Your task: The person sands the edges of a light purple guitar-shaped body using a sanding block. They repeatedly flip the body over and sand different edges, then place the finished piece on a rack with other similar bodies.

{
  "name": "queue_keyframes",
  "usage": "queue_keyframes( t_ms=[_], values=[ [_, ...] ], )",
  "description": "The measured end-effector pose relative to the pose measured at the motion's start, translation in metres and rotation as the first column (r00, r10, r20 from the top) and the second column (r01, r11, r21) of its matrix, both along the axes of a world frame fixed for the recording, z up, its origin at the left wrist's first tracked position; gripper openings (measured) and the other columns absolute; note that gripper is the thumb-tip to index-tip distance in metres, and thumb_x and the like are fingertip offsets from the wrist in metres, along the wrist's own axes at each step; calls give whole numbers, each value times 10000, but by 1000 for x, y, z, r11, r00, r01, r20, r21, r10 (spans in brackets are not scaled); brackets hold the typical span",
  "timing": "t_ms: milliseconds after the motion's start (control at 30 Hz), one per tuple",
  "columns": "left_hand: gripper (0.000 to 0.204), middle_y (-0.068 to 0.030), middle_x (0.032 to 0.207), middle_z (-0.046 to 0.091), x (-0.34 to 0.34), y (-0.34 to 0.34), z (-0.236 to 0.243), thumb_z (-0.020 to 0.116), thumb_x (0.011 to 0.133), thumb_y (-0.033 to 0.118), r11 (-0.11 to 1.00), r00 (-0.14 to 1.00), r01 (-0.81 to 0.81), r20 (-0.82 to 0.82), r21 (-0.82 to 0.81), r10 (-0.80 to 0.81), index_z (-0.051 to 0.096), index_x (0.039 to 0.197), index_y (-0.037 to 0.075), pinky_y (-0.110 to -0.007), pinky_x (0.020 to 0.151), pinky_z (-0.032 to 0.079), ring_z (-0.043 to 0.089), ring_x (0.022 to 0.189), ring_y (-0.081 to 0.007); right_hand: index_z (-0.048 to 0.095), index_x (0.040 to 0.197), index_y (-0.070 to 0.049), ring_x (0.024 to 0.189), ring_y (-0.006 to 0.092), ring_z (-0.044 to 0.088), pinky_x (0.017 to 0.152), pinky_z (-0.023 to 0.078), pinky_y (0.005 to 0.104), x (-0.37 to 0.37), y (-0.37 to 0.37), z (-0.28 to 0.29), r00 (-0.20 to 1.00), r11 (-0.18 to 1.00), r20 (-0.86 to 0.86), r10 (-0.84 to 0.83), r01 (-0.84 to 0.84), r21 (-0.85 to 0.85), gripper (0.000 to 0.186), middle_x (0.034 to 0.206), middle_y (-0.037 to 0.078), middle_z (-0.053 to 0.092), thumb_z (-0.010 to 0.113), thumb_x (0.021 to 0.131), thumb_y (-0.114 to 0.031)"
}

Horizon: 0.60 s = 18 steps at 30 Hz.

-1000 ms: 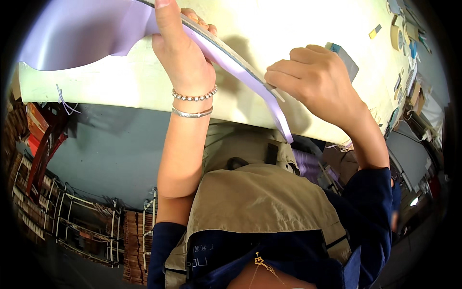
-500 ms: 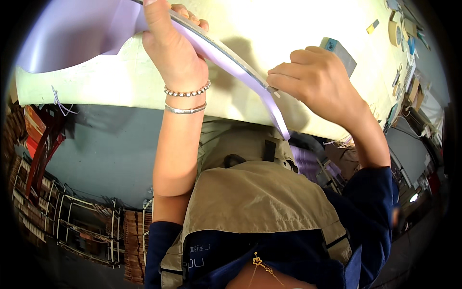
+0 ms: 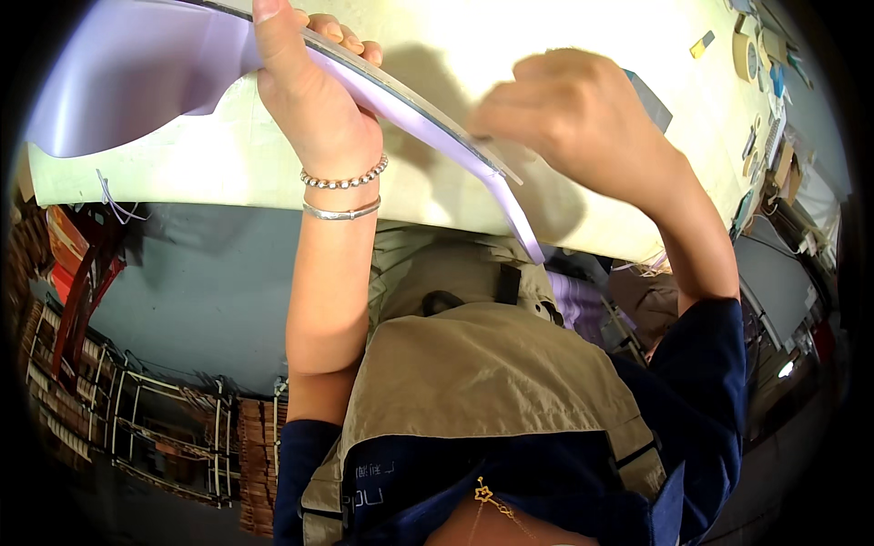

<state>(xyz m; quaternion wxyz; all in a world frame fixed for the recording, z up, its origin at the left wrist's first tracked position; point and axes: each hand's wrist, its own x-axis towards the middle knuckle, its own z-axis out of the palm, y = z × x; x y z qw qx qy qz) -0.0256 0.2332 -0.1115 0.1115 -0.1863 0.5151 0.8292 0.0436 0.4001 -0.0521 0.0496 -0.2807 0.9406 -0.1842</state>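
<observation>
My left hand (image 3: 309, 100) grips a glossy, curved lilac panel (image 3: 150, 77) by its long edge, thumb on the near side and fingers over the far side. A thin grey strip (image 3: 410, 94) runs along that edge, and its loose-looking tip sticks out past the panel's bend. From there a narrow lilac tail slopes down over the table's front edge. My right hand (image 3: 574, 114) is at the strip's right end with its fingers curled in. Motion smears those fingertips, and what they pinch cannot be made out. A grey block (image 3: 648, 102) lies partly hidden behind this hand.
The pale tabletop (image 3: 209, 164) fills the upper view. Tape rolls (image 3: 745, 56), a small yellow-and-dark piece (image 3: 702, 45) and other tools lie along its right side. Below left stand wire racks (image 3: 173, 428) and a reddish-brown wooden frame (image 3: 86, 273).
My right hand has moved up and left along the strip, baring the strip's end. My left hand and the panel have shifted slightly left.
</observation>
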Motion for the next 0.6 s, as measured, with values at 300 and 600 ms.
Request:
queue_keyframes(
  t_ms=[300,600],
  values=[
    [463,-15,677,421,2,0,3,578,809,535,1000,1000,-18,17,-9,18,416,809,101,-317,593,391,423,628,-150,567,613,-157,582,147,539,502,449,288,16,7,2,999,999,46,29,-31,41,55,541,-20,468,604,624,-117],
    [460,-17,681,418,2,1,4,573,814,529,1000,1000,-12,23,9,12,410,807,99,-316,592,388,416,627,-152,599,647,-163,583,153,535,507,447,284,25,8,0,999,1000,33,4,-4,9,61,558,-28,490,604,616,-111]
  ],
)
